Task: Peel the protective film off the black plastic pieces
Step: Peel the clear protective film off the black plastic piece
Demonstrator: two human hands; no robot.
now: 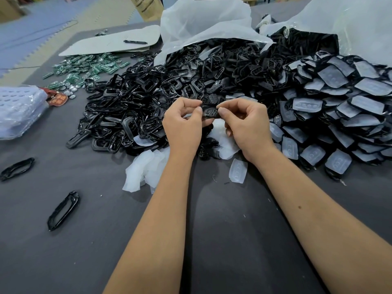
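A small black plastic piece (pixel 210 112) with button holes is held between both hands above the table's middle. My left hand (pixel 183 124) pinches its left end with thumb and fingers. My right hand (pixel 247 122) pinches its right end the same way. Whether film still covers this piece I cannot tell. Peeled white film scraps (pixel 146 168) lie just below my hands, and one loose film (pixel 238 170) lies to the right. A heap of black pieces still covered in cloudy film (pixel 339 115) fills the right side.
A big pile of black frames (pixel 131 107) spreads left of my hands. Two loose frames (pixel 63 210) (pixel 17 168) lie on the grey table (pixel 222 240). Green circuit boards (pixel 89 66), a white board with a pen (pixel 135 42), and clear plastic bags (pixel 203 20) sit behind.
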